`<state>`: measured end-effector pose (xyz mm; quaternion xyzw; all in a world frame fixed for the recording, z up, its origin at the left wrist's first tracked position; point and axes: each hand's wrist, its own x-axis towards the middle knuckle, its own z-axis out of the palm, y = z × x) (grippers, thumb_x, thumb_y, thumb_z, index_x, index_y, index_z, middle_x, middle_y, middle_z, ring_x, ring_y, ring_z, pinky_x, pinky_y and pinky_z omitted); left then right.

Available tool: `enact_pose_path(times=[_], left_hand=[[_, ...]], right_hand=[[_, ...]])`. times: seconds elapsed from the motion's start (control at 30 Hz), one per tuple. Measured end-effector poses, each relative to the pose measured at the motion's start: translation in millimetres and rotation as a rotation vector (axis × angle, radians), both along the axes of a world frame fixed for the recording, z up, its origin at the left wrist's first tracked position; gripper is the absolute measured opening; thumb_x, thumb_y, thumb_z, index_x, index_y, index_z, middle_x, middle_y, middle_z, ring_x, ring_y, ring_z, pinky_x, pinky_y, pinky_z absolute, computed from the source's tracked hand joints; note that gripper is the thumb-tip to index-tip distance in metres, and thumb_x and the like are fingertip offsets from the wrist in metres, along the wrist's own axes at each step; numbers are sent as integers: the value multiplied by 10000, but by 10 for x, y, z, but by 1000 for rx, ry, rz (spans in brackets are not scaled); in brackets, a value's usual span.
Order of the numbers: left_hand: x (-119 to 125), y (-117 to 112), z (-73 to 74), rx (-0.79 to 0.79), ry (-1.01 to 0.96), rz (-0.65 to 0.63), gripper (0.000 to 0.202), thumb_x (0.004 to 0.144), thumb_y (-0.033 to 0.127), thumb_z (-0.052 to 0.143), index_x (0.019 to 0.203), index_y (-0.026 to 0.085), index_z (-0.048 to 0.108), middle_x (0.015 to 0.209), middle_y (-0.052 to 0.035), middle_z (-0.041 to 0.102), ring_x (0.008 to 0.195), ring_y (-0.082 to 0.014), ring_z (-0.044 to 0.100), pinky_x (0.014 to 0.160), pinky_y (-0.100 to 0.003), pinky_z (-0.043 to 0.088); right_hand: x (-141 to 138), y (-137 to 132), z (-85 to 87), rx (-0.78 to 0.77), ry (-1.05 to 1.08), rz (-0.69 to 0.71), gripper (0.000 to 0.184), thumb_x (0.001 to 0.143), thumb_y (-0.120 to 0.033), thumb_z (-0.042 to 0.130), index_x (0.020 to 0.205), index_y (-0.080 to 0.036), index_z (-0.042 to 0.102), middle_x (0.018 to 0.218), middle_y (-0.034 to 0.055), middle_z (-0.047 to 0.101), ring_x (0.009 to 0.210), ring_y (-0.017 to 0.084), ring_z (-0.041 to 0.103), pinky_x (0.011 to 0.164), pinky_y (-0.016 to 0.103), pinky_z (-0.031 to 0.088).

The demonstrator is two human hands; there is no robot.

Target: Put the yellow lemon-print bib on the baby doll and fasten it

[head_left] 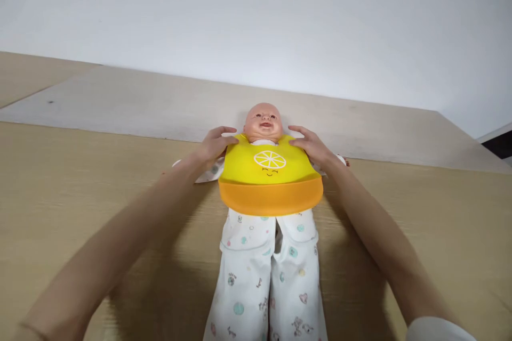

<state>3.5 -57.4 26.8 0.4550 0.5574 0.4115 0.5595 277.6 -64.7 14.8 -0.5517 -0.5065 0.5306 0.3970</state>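
A bald baby doll (pixel 262 113) lies on its back, its head toward the wall. Over its chest is a yellow bib (pixel 242 164) with a white citrus slice and a small smile printed on it. An orange catch pocket (pixel 272 197) curves along the bib's lower edge. My left hand (pixel 218 145) is at the bib's left shoulder edge, thumb and fingers apart. At the opposite shoulder edge, my right hand (pixel 311 145) has its fingers spread in the same way. The doll wears white printed trousers (pixel 248 277); its sleeves are partly hidden behind my forearms.
Under the doll is a tan wood-grain surface (pixel 120 170). A paler grey board or strip (pixel 160 96) runs behind its head, up against a white wall (pixel 256 21). A dark object (pixel 498 144) shows at the right edge.
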Motion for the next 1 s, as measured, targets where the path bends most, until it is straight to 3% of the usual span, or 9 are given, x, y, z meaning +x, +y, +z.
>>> enact_pose_path(times=[0.1, 0.17, 0.3, 0.4, 0.5, 0.63, 0.73, 0.87, 1.0], left_hand=[[-136, -206, 144, -8, -147, -12, 344, 672, 138, 685, 1013, 134, 641, 598, 13, 584, 536, -92, 537, 512, -181, 414], [-229, -374, 205, -29, -204, -36, 308, 708, 171, 678, 1013, 136, 647, 694, -29, 663, 591, -109, 600, 539, -189, 453], [-410, -758, 207, -64, -224, -126, 346, 754, 277, 699, 1076, 159, 656, 903, -94, 739, 778, -190, 699, 640, -260, 547], [-504, -1024, 108, -76, -211, -157, 346, 793, 364, 671, 1071, 164, 625, 826, -84, 731, 727, -203, 693, 610, -285, 546], [-555, -1202, -71, -33, -63, -116, 255, 847, 393, 588, 1019, 216, 525, 627, -5, 663, 492, -146, 559, 445, -225, 389], [-592, -1258, -322, 81, 185, -112, 102, 853, 254, 521, 861, 223, 424, 508, 77, 500, 456, -86, 361, 462, -204, 247], [-614, -1232, -410, 176, 394, -232, 61, 828, 236, 502, 827, 210, 447, 540, 67, 460, 510, -101, 365, 507, -235, 274], [-665, -1238, -426, 329, 708, -378, 114, 842, 298, 485, 828, 192, 526, 678, 24, 546, 618, -134, 457, 626, -270, 379], [-725, -1268, -428, 390, 824, -467, 162, 876, 308, 448, 900, 190, 555, 806, 7, 623, 719, -146, 530, 717, -262, 419]], right_hand=[[132, -229, 65, -16, 161, 1, 539, 724, -331, 727, 1240, -220, 617, 974, 50, 709, 778, 144, 676, 659, 234, 554], [200, -403, 103, -4, 178, -23, 466, 760, -405, 711, 1179, -212, 644, 932, 35, 706, 659, 98, 637, 544, 183, 496], [263, -828, 143, -61, 147, -15, 553, 778, -564, 677, 1190, -201, 611, 687, -5, 632, 400, 47, 434, 347, 166, 270], [268, -1162, 106, -81, 156, -11, 656, 746, -644, 674, 1200, -186, 556, 554, -30, 551, 389, 83, 449, 344, 179, 285], [283, -1424, -8, -6, 75, -119, 670, 829, -698, 540, 1297, -227, 454, 504, -49, 511, 364, 91, 404, 350, 182, 273], [339, -1561, -237, 118, -155, -217, 597, 897, -676, 450, 1279, -217, 456, 447, -60, 428, 369, 83, 331, 371, 181, 246], [375, -1530, -369, 199, -285, -191, 537, 909, -640, 457, 1224, -206, 475, 461, -50, 434, 394, 93, 359, 398, 198, 279], [386, -1480, -420, 240, -343, -127, 438, 943, -581, 428, 1162, -207, 491, 492, -38, 456, 415, 98, 387, 419, 212, 302], [388, -1475, -412, 277, -405, -64, 394, 949, -537, 437, 1102, -186, 530, 504, -35, 450, 432, 94, 400, 439, 219, 323]])
